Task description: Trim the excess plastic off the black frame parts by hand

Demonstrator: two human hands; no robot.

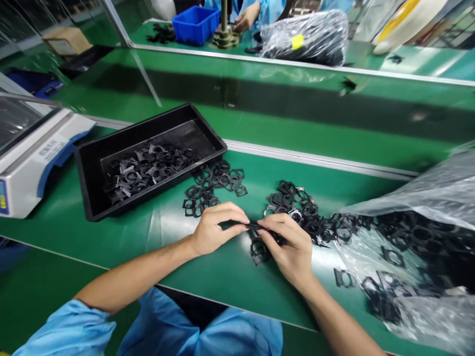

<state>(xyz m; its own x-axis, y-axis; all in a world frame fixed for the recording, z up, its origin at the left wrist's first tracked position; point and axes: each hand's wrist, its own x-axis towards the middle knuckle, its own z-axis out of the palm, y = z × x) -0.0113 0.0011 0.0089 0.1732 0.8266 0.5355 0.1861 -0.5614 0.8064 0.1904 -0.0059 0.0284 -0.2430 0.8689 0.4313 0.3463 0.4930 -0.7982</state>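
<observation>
My left hand (217, 230) and my right hand (289, 249) meet above the green workbench (156, 237), pinching a small black plastic frame (256, 227) between their fingertips. The piece is partly hidden by my fingers. Just below my right fingers lies a loose black frame (259, 251). Interlinked black frames form a pile (287, 202) beyond my right hand, and another cluster (213, 185) lies beyond my left. A black tray (148, 126) holds several similar frames. More spill from a clear plastic bag (419, 262) at the right.
A white digital scale (35, 153) stands at the left end of the bench. A metal rail (315, 158) runs behind the work area. Beyond it, a co-worker's hand (247, 16) is near a blue bin (195, 24) and a wrapped plastic bag (304, 38).
</observation>
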